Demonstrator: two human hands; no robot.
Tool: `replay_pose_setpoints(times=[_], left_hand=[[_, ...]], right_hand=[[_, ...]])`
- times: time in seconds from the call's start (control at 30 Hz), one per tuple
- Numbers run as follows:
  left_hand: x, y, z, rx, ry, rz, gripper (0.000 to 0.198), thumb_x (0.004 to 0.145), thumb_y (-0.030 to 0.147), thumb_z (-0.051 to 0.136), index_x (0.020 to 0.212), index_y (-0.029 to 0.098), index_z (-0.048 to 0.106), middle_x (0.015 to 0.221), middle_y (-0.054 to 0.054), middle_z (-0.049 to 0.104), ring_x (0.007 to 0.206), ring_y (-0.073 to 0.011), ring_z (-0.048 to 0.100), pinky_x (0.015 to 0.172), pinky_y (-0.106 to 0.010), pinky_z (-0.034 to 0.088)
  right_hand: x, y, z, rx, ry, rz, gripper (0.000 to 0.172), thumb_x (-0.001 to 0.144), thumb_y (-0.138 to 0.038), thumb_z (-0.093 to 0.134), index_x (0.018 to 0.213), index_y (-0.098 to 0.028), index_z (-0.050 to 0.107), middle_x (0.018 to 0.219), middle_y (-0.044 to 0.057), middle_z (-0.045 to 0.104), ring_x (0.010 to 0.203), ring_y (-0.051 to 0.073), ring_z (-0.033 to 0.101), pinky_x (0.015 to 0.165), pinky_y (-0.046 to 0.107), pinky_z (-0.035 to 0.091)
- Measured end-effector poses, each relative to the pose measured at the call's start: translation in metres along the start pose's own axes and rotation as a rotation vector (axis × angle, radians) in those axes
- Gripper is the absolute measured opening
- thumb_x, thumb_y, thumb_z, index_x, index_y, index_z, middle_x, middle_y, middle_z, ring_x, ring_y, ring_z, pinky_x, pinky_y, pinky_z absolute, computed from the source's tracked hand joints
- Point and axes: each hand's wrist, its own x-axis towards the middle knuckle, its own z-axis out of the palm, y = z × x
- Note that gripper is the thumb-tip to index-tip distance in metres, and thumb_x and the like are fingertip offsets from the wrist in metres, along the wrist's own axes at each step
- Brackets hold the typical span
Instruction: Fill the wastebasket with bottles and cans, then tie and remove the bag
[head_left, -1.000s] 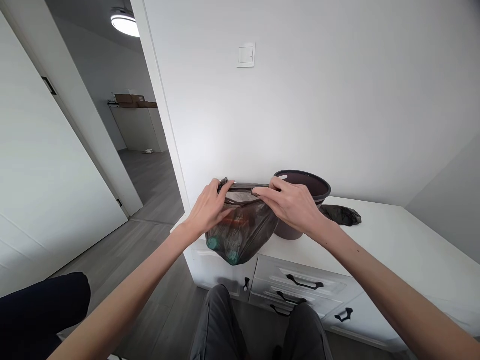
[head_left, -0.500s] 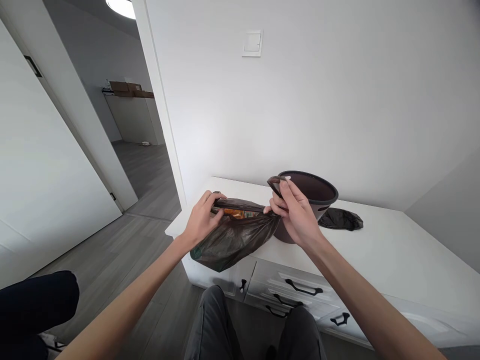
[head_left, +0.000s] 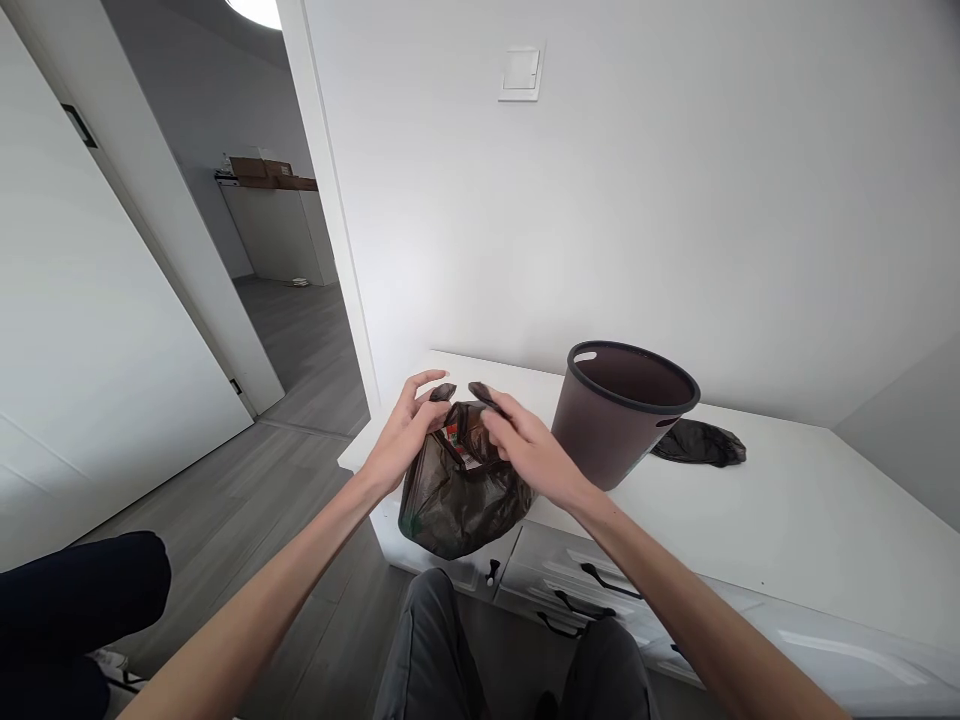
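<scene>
Between my hands hangs a dark, see-through garbage bag [head_left: 465, 510], bulging with contents, over the front edge of the white cabinet. Through its mouth a bit of red and white packaging shows. My left hand [head_left: 401, 430] grips the bag's left handle, the loose end poking up past the thumb. On the other side my right hand [head_left: 525, 440] pinches the right handle, whose tip points up and left. The two handle ends are close together but apart. Just right of my right hand stands a dark brown trash can [head_left: 615, 425], upright, with a black rim.
A folded black plastic bag [head_left: 701, 442] lies behind the can on the white cabinet top [head_left: 780, 520]. Drawers with black handles [head_left: 585, 605] face my knees. An open doorway is at left, beside a white door [head_left: 97, 330]. Another person's dark-clad leg [head_left: 82, 590] is at lower left.
My right hand has come left and down, bringing the right handle close to the left one. The bag's mouth has bunched from a wide stretch. More of the trash can is uncovered.
</scene>
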Motion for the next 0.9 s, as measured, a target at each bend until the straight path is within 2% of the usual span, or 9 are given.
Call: replay_pose_setpoints(times=[0.07, 0.2, 0.27, 0.4, 0.53, 0.6, 0.67, 0.77, 0.9], left_hand=[[0.001, 0.004, -0.001, 0.051, 0.020, 0.044, 0.043, 0.092, 0.039, 0.062, 0.133, 0.026, 0.058, 0.082, 0.001, 0.055, 0.073, -0.0153, 0.054, 0.072, -0.029, 0.045], [0.002, 0.010, -0.004, 0.106, 0.064, 0.107, 0.039, 0.094, 0.043, 0.063, 0.129, 0.026, 0.063, 0.077, 0.002, 0.048, 0.069, -0.0156, 0.046, 0.066, -0.029, 0.040], [0.001, 0.011, -0.003, 0.066, 0.050, 0.094, 0.038, 0.095, 0.043, 0.062, 0.129, 0.027, 0.063, 0.076, 0.002, 0.046, 0.067, -0.0157, 0.044, 0.064, -0.029, 0.038], [-0.008, 0.007, 0.003, 0.112, -0.035, 0.114, 0.035, 0.098, 0.044, 0.059, 0.129, 0.028, 0.064, 0.079, 0.000, 0.052, 0.073, -0.0166, 0.051, 0.069, -0.030, 0.045], [-0.012, -0.008, -0.006, 0.274, -0.037, 0.248, 0.055, 0.098, 0.047, 0.063, 0.147, 0.029, 0.047, 0.115, -0.007, 0.064, 0.104, -0.0217, 0.063, 0.092, -0.035, 0.052], [-0.009, -0.023, -0.019, 0.318, 0.039, 0.274, 0.081, 0.093, 0.051, 0.069, 0.158, 0.030, 0.027, 0.146, -0.014, 0.053, 0.134, -0.0265, 0.054, 0.109, -0.042, 0.048], [-0.004, -0.040, -0.032, 0.342, 0.057, 0.201, 0.100, 0.085, 0.056, 0.076, 0.162, 0.028, 0.020, 0.164, -0.018, 0.036, 0.152, -0.0322, 0.038, 0.118, -0.049, 0.042], [-0.002, -0.058, -0.037, 0.303, -0.114, 0.055, 0.092, 0.081, 0.063, 0.077, 0.157, 0.025, 0.041, 0.160, -0.019, 0.046, 0.151, -0.0373, 0.040, 0.118, -0.054, 0.043], [-0.010, -0.054, -0.013, 0.175, -0.213, 0.023, 0.061, 0.096, 0.065, 0.057, 0.147, 0.030, 0.058, 0.153, -0.010, 0.058, 0.152, -0.0318, 0.041, 0.124, -0.050, 0.037]], right_hand=[[0.001, 0.005, 0.016, -0.139, -0.028, -0.046, 0.027, 0.100, -0.035, 0.050, 0.121, -0.023, 0.063, 0.093, 0.002, 0.055, 0.085, 0.019, 0.054, 0.078, 0.035, 0.048], [0.000, 0.027, 0.048, -0.359, -0.082, -0.014, 0.013, 0.094, -0.032, 0.056, 0.102, -0.023, 0.060, 0.091, 0.001, 0.051, 0.076, 0.019, 0.053, 0.070, 0.034, 0.047], [0.001, 0.040, 0.061, -0.368, -0.066, 0.018, 0.011, 0.090, -0.034, 0.059, 0.094, -0.024, 0.058, 0.089, 0.001, 0.052, 0.077, 0.020, 0.054, 0.069, 0.034, 0.045], [0.007, 0.058, 0.073, -0.195, 0.109, 0.052, 0.019, 0.094, -0.040, 0.053, 0.087, -0.023, 0.060, 0.086, 0.003, 0.062, 0.079, 0.022, 0.056, 0.071, 0.034, 0.042], [0.011, 0.063, 0.068, 0.002, 0.181, 0.095, 0.034, 0.100, -0.048, 0.046, 0.093, -0.023, 0.068, 0.090, 0.004, 0.071, 0.082, 0.024, 0.061, 0.075, 0.035, 0.045], [0.010, 0.065, 0.062, 0.075, 0.179, 0.114, 0.035, 0.099, -0.051, 0.051, 0.100, -0.023, 0.071, 0.099, 0.006, 0.074, 0.091, 0.026, 0.064, 0.082, 0.036, 0.047], [0.007, 0.066, 0.057, 0.140, 0.180, 0.137, 0.036, 0.098, -0.052, 0.053, 0.105, -0.022, 0.072, 0.106, 0.007, 0.074, 0.099, 0.027, 0.065, 0.087, 0.037, 0.048], [0.006, 0.067, 0.054, 0.195, 0.170, 0.149, 0.037, 0.097, -0.053, 0.055, 0.109, -0.023, 0.074, 0.109, 0.007, 0.075, 0.100, 0.027, 0.066, 0.089, 0.037, 0.049], [0.007, 0.062, 0.059, 0.231, 0.142, 0.121, 0.035, 0.098, -0.052, 0.055, 0.106, -0.023, 0.075, 0.102, 0.005, 0.074, 0.094, 0.024, 0.064, 0.088, 0.035, 0.048]])
